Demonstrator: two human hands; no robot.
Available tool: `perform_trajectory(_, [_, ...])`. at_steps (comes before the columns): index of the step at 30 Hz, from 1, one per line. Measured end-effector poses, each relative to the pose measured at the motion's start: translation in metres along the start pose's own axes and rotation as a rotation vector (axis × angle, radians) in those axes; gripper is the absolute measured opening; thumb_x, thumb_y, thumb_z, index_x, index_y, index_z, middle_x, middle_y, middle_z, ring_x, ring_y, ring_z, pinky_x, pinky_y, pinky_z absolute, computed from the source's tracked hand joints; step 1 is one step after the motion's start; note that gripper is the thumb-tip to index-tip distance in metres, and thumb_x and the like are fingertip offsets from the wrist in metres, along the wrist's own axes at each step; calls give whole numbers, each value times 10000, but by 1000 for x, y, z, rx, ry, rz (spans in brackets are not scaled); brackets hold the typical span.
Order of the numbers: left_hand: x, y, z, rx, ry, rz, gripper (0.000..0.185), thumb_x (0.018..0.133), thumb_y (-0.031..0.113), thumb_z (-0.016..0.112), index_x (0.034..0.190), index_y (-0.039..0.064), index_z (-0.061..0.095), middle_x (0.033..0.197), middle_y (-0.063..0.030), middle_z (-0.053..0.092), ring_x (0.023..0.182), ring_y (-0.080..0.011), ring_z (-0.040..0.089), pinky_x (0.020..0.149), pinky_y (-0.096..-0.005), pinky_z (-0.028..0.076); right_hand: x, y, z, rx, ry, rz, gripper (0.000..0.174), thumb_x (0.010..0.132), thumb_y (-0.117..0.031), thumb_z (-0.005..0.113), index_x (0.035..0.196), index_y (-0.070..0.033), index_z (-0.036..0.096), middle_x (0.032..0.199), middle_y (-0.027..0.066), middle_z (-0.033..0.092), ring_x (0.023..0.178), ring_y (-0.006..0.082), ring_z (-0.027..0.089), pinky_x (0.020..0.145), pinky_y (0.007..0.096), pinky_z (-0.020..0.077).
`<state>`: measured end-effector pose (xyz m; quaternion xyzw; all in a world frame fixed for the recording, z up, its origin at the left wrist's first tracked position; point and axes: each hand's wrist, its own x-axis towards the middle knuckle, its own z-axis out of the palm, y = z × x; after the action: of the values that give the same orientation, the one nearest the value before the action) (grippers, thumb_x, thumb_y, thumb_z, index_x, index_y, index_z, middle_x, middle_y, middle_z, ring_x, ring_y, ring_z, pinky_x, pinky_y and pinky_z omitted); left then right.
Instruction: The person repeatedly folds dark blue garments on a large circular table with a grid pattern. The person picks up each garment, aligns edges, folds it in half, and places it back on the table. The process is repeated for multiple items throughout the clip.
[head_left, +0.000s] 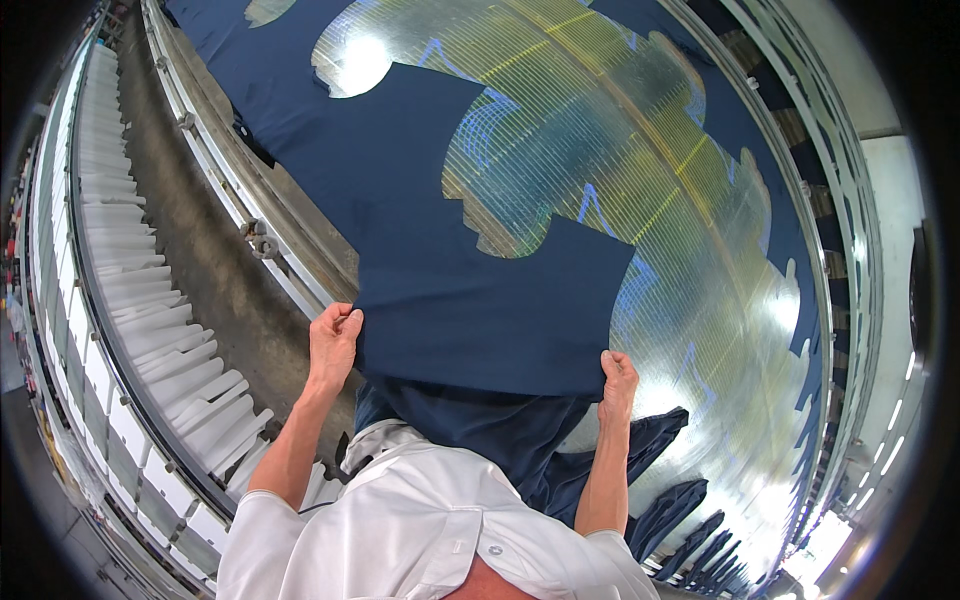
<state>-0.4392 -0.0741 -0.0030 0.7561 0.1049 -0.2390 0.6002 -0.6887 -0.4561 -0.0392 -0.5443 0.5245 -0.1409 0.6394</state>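
A navy-blue cut fabric piece (480, 322) is stretched in front of my body, over the near side of a long table. My left hand (334, 341) pinches its left corner between thumb and fingers, near the table's left rail. At the lower right corner, my right hand (618, 379) grips the same cloth. Its near edge runs almost straight between my hands, and dark folds of fabric (465, 427) hang below it. Farther up, more navy fabric (330, 142) lies on the table and appears to adjoin the held piece.
The shiny tabletop (585, 142) bears yellow and blue guide lines. A metal rail (217, 184) with clamps edges its left side. Beyond a dark aisle floor (195, 247), white pieces (172, 360) hang along another long table. Navy flaps (667, 517) drape over the edge at lower right.
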Motion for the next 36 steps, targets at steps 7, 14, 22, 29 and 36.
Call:
perform_trajectory(7, [4, -6, -3, 43, 9, -35, 153, 1009, 145, 632, 1002, -4, 663, 757, 69, 583, 657, -11, 471, 596, -194, 378, 0, 5, -1, 3, 1, 11, 215, 948, -173, 743, 1021, 15, 670, 904, 63, 706, 800, 109, 636, 756, 269, 515])
perform_trajectory(14, [8, -14, -5, -30, -14, -58, 131, 1021, 138, 626, 1025, 12, 661, 811, 59, 622, 685, -4, 518, 606, -186, 394, 6, 19, -7, 26, -22, -18, 175, 969, -154, 718, 1022, 1, 654, 925, 87, 725, 799, 132, 676, 761, 287, 555])
perform_trajectory(22, [5, -8, -6, -5, -14, -20, 137, 1014, 150, 638, 1017, 15, 659, 768, 81, 583, 654, 5, 466, 580, -189, 362, 0, 13, -3, 31, -14, 36, 190, 961, -168, 729, 1018, -2, 655, 909, 63, 717, 798, 117, 656, 758, 272, 535])
perform_trajectory(29, [10, -20, -8, -55, -2, -1, 123, 1011, 142, 641, 1031, 22, 665, 719, 110, 539, 620, 18, 408, 544, -189, 288, -5, 8, 2, 42, -26, 38, 199, 948, -171, 744, 1017, -1, 668, 869, 13, 684, 787, 78, 589, 749, 253, 474])
perform_trajectory(36, [10, -19, -7, -76, 14, -9, 135, 1011, 144, 647, 1035, 12, 666, 742, 102, 569, 633, 19, 436, 565, -177, 324, -4, 15, 1, 13, -5, 32, 204, 931, -166, 758, 1017, -4, 669, 865, 0, 676, 774, 68, 576, 746, 244, 460])
